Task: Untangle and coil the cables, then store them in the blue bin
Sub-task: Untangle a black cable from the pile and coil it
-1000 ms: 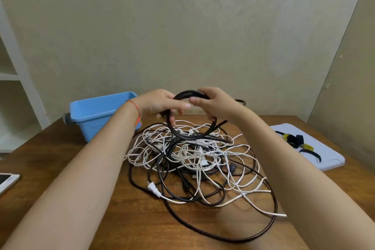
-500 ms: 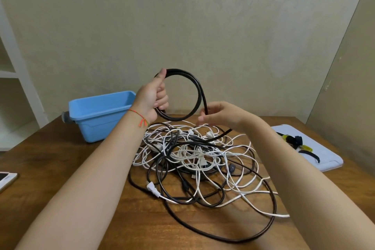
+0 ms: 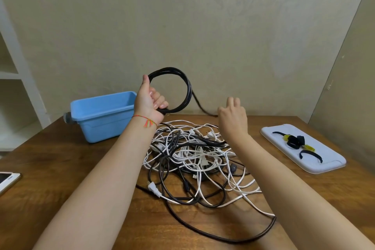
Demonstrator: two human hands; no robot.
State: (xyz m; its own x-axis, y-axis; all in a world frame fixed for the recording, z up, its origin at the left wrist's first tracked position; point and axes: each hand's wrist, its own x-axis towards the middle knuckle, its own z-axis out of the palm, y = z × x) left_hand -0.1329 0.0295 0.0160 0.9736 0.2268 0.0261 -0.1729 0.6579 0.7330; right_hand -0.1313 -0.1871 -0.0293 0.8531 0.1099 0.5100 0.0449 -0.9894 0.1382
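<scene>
My left hand (image 3: 149, 103) is raised above the table, shut on a coil of thick black cable (image 3: 183, 83) that forms an upright loop. From the loop the black cable slants down to the right and reaches my right hand (image 3: 232, 117), whose curled fingers close around it. Below both hands a tangle of white and black cables (image 3: 194, 154) lies on the wooden table (image 3: 60, 168). A long black strand (image 3: 213, 236) curves along the near side. The blue bin (image 3: 103, 114) stands open at the back left, just behind my left wrist.
A white tray (image 3: 326, 160) with black and yellow cable ties (image 3: 295, 142) lies at the right. A phone (image 3: 8, 179) rests at the table's left edge. White shelves stand at the far left, and a wall is close behind the table.
My left hand has lifted the black coil higher and held it upright. My right hand has slid to the right along the cable, drawing a length out from the loop.
</scene>
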